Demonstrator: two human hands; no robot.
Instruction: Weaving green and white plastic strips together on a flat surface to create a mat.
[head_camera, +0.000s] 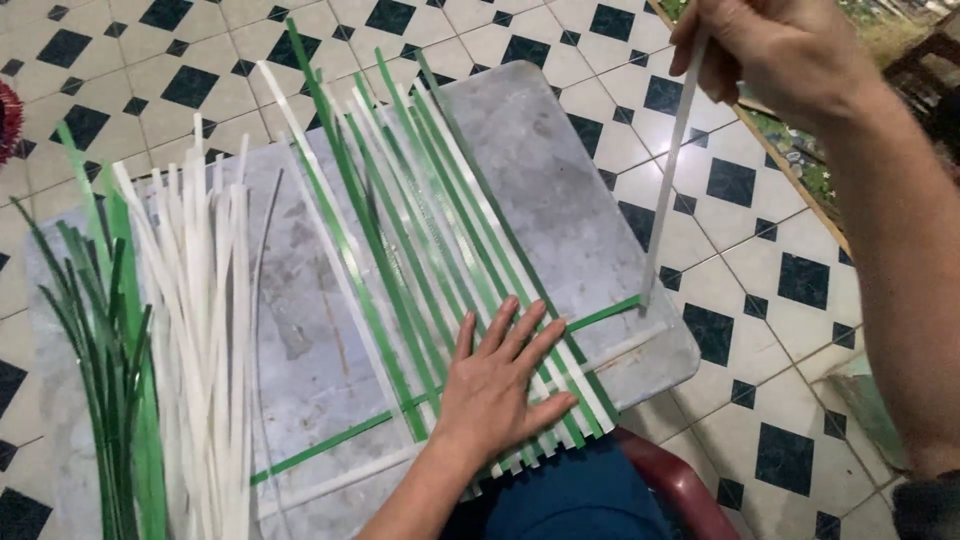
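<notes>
I see a grey, scuffed flat board (560, 170) lying on the tiled floor, carrying a fan of long green and white plastic strips (420, 230) crossed by one green strip. My left hand (500, 385) lies open and flat, pinning the weave's near end; if it lifts, I judge the strips may slide apart. My right hand (765, 55) pinches a single white plastic strip (668, 180), which could buckle or miss its gap.
</notes>
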